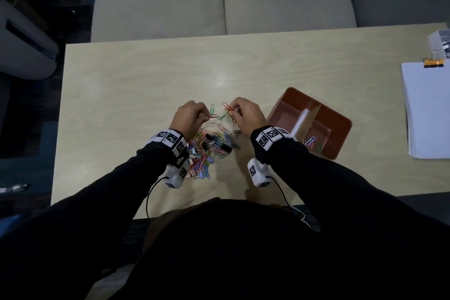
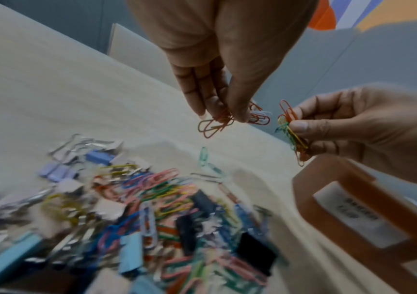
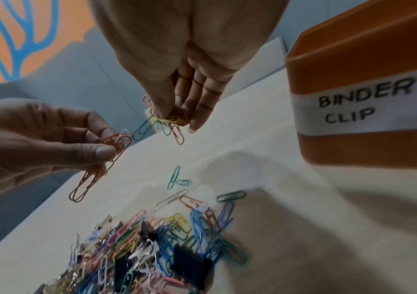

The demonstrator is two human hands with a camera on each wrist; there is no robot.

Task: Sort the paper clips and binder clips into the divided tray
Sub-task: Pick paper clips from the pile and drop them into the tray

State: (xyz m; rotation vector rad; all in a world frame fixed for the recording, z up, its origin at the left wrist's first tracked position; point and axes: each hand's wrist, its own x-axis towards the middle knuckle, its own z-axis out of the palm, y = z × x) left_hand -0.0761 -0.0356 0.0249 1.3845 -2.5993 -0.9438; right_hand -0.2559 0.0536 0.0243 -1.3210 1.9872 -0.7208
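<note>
A person in black sleeves works over a pale wooden table [image 1: 136, 75], both hands raised above a heap of clips [image 1: 209, 151] at the centre of the head view. The left hand [image 1: 188, 115] pinches a small bunch of red and white paper clips [image 2: 230, 119] between thumb and fingertips, and a few of the red ones hang loose below the grip. The right hand [image 1: 247, 114] pinches its own tangle of red, yellow and green paper clips [image 2: 292, 131], with more dangling from it. A green clip appears to link the two bunches in the head view, though whether they are truly joined cannot be told. The heap below mixes coloured paper clips with black binder clips [image 3: 191, 262] and pale blue ones. A few stray clips lie on the table just above the heap. At centre right stands the brown divided tray [image 1: 341, 122], holding a few paper clips [image 1: 313, 145] in its lower compartment. A label reading "BINDER CLIP" [image 3: 363, 101] shows on its side. A stack of white paper [image 1: 428, 109] lies at the far right edge.
</note>
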